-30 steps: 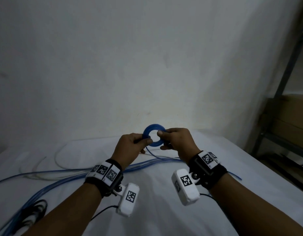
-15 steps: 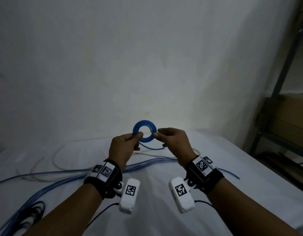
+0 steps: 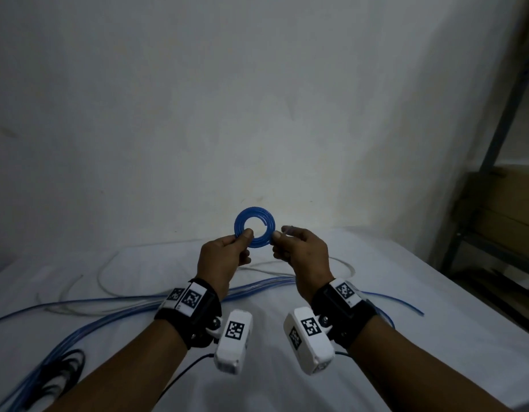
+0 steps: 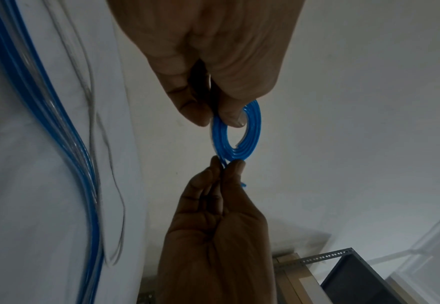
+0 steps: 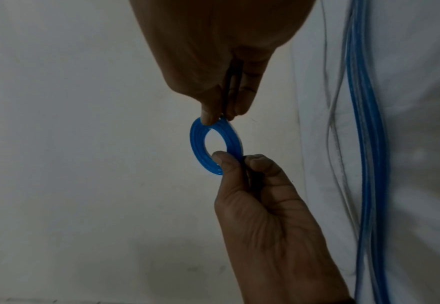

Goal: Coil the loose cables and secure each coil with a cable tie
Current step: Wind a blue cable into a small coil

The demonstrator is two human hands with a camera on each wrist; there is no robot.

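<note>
A small flat coil of blue cable (image 3: 254, 214) is held up in front of the wall, above the white-covered table (image 3: 287, 382). My left hand (image 3: 245, 236) pinches its lower left edge between thumb and forefinger. My right hand (image 3: 277, 235) pinches its right edge. In the left wrist view the left hand (image 4: 222, 121) grips the coil (image 4: 252, 133) from above, with the right hand (image 4: 229, 164) below it and a short blue end by the right hand's fingers. In the right wrist view the right hand (image 5: 217, 119) grips the coil (image 5: 195, 144), and the left hand (image 5: 235, 159) pinches it from below.
A bundle of loose blue cables (image 3: 257, 286) runs across the table under my wrists, off to the lower left. Thin clear cables (image 3: 108, 263) loop behind it. A black cable coil (image 3: 61, 373) lies at the bottom left. A metal shelf with cardboard boxes (image 3: 501, 221) stands at the right.
The coil has moved left and slightly up with both hands. The blue strand that trailed from it to the table is no longer seen below it.
</note>
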